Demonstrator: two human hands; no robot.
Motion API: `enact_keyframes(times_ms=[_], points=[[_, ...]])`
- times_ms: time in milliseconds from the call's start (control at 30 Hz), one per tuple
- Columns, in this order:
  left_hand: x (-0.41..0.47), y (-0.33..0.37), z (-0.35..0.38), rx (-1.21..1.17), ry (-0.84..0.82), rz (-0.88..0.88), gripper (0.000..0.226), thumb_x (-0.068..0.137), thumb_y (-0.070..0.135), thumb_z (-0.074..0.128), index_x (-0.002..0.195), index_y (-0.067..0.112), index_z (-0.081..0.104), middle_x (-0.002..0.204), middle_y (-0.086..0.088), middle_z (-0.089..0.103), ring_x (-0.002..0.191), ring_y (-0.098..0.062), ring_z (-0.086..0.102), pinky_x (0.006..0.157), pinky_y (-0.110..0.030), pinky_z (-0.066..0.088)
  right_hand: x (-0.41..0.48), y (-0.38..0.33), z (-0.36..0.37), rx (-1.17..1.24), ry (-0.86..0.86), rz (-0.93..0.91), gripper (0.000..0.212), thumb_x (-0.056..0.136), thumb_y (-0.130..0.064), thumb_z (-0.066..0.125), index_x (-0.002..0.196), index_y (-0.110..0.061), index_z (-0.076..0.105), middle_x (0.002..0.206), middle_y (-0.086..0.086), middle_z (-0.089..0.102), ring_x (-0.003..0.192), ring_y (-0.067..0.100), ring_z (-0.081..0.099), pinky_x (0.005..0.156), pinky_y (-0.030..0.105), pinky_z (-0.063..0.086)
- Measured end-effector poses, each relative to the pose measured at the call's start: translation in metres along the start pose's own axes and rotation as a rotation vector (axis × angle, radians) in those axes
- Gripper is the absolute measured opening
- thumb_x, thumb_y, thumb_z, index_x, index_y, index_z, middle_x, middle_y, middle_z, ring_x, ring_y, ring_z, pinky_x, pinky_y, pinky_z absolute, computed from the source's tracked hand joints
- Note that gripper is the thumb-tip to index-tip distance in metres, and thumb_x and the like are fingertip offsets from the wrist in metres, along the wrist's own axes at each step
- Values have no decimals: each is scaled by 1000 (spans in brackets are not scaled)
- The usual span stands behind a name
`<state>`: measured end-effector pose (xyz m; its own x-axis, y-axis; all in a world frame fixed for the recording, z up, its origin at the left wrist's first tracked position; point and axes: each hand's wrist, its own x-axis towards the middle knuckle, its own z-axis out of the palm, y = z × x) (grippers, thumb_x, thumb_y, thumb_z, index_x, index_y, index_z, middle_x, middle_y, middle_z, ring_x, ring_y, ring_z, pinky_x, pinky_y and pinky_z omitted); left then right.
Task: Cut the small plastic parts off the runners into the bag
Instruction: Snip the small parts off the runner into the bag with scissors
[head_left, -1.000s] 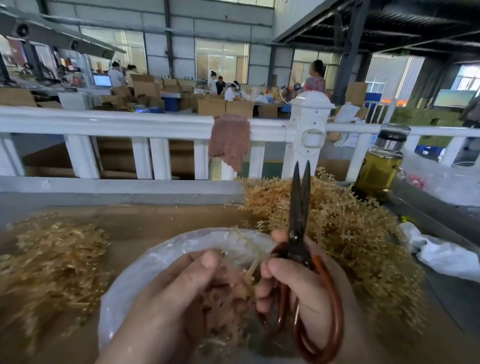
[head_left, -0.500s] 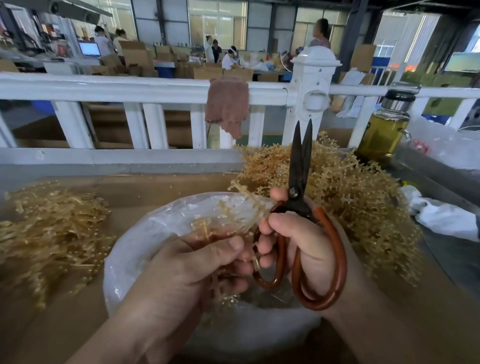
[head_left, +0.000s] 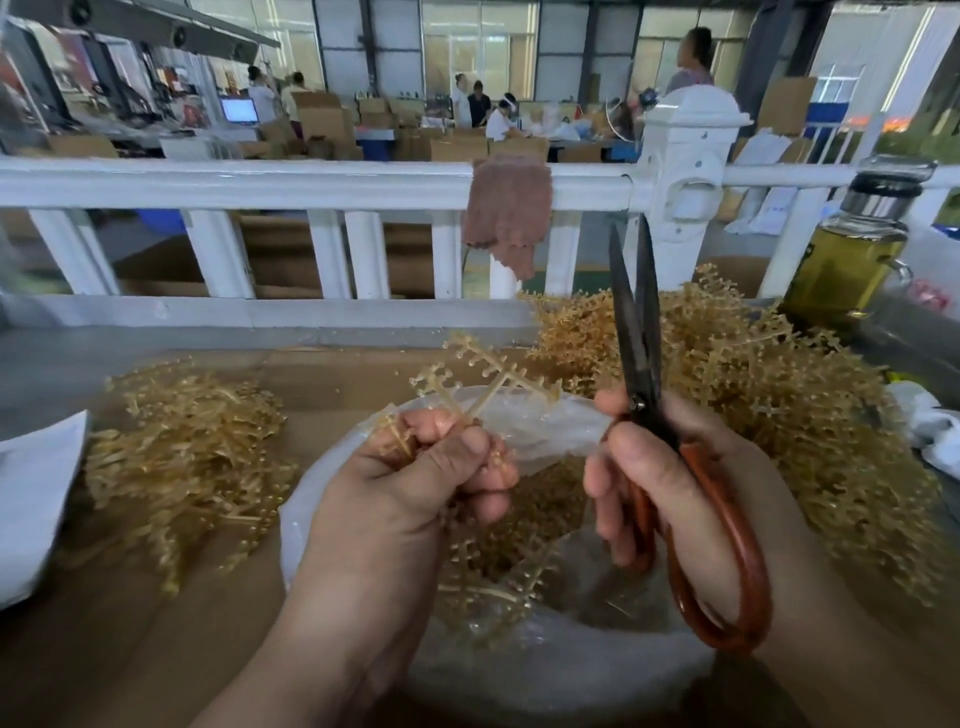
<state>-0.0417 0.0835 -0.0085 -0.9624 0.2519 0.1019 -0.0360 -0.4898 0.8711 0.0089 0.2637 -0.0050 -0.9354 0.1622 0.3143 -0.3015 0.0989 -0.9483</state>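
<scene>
Runner, thin amber-yellow plastic, branched like a cross with tiny parts along each arm (head_left: 483, 376), pinched by its stem in left hand (head_left: 415, 493); fingers (head_left: 452, 457) pressed together, branches standing just above them. Right hand (head_left: 670, 499) wrapped through the orange-handled black-bladed scissors (head_left: 636, 338), blades slightly apart, pointing up, just right of the runner, not touching. Open clear plastic bag (head_left: 519, 675) directly below both hands, cut pieces inside. Judged featherlight, springy, brittle at the gates; parts may fly. Hold the stem, never the arms.
</scene>
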Motion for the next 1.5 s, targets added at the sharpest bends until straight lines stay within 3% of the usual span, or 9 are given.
enact_keyframes(times_ms=[167, 267, 467, 567, 733, 867, 1133, 1267, 1500], points=[[7, 8, -9, -37, 102, 102, 8, 73, 16, 73, 67, 22, 72, 75, -6, 69, 71, -18, 68, 63, -23, 58, -4, -3, -1, -536, -124, -27, 67, 64, -95, 47, 118, -56, 56, 91, -13, 69, 75, 12, 70, 69, 39, 56], [9, 12, -15, -48, 174, 143, 9, 72, 17, 74, 71, 23, 68, 82, -4, 71, 77, -17, 71, 70, -26, 59, -4, -7, 0, -757, -218, 31, 72, 61, -101, 35, 120, -63, 48, 91, -26, 66, 79, 1, 66, 83, 48, 54], [10, 14, -23, -2, 249, 229, 11, 71, 26, 78, 76, 26, 69, 92, -5, 73, 87, -18, 73, 72, -23, 58, -3, -12, 1, -967, -289, 63, 56, 67, -94, 33, 115, -64, 41, 89, -32, 62, 74, -7, 61, 72, 32, 53], [10, 13, -24, 15, 259, 261, 14, 71, 30, 80, 80, 26, 69, 92, -4, 74, 89, -19, 74, 72, -23, 58, -3, -11, 2, -975, -300, 62, 44, 67, -91, 36, 104, -68, 38, 97, -30, 62, 82, -8, 61, 72, 26, 54], [9, 13, -24, 21, 249, 295, 13, 72, 29, 79, 81, 25, 70, 91, -4, 75, 88, -18, 74, 73, -22, 58, -5, -11, 3, -938, -329, 12, 50, 72, -87, 41, 116, -62, 41, 90, -27, 64, 75, -6, 63, 61, 23, 53], [9, 14, -22, -74, 162, 263, 13, 72, 20, 77, 79, 20, 67, 85, -5, 75, 79, -15, 73, 72, -25, 60, -6, -10, 3, -921, -333, -47, 41, 78, -82, 46, 112, -60, 44, 92, -27, 63, 75, -6, 62, 71, 15, 49], [12, 9, -22, -95, 23, 187, 16, 77, 13, 81, 72, 24, 70, 76, -3, 70, 70, -15, 71, 71, -27, 61, -5, -3, 1, -901, -316, -123, 43, 82, -77, 50, 115, -50, 49, 88, -23, 63, 73, -3, 62, 69, 18, 50], [12, 6, -25, -69, -74, 157, 28, 60, 31, 96, 75, 25, 73, 76, 0, 71, 71, -14, 72, 69, -26, 60, -5, -3, -1, -886, -314, -143, 42, 82, -74, 51, 115, -47, 52, 85, -18, 62, 71, 3, 62, 57, 17, 46], [11, 3, -25, 5, -128, 159, 31, 57, 41, 97, 73, 27, 75, 74, 2, 72, 70, -12, 72, 67, -24, 59, -6, -3, -2, -887, -296, -177, 41, 83, -70, 55, 120, -53, 47, 81, -19, 61, 73, 0, 60, 58, 13, 42]])
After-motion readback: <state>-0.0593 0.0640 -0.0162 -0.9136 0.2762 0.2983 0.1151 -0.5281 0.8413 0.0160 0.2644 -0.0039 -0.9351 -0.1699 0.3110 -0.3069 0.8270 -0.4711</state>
